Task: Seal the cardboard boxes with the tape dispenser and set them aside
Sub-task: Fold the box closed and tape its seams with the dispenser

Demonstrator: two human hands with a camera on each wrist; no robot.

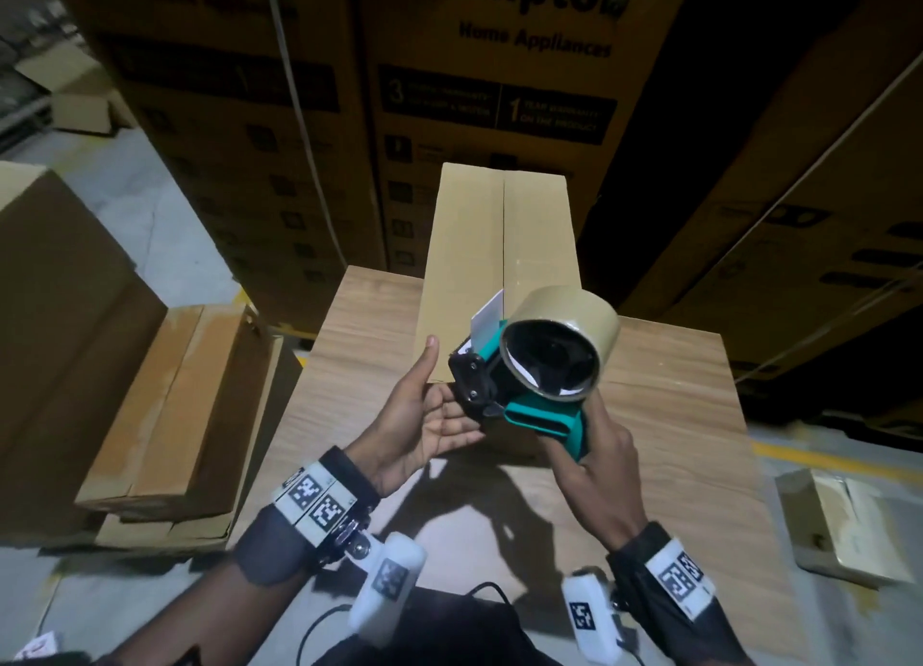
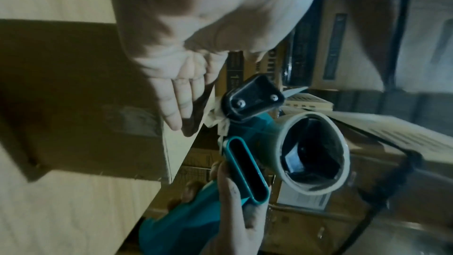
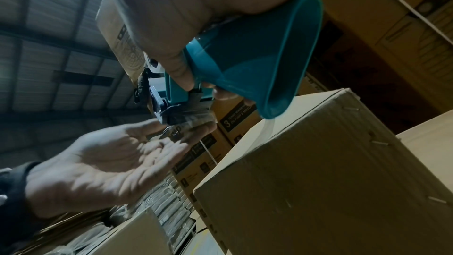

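A dim warehouse stacked high with printed appliance cartons (image 1: 494, 91) surrounds a wood-grain surface (image 1: 359, 325), on which one long plain cardboard box (image 1: 499, 265) lies with its flaps closed and the centre seam running away from the person. No tape shows along that seam in the head view, so the sealing of this box looks not yet begun; a pale strip on its near end in the right wrist view might be tape, but it is too faint to tell.

The right hand (image 1: 599, 445) grips the teal handle of the tape dispenser (image 1: 529, 370), held above the box's near end. The left hand (image 1: 424, 415) lies wide, palm up, its fingers under the black cutter head; whether they touch the loose tape end is hidden.

Flat cartons (image 1: 165, 415) piled on the floor at the left may be finished ones, though their seams are not legible. The dispenser's blade is blurred.
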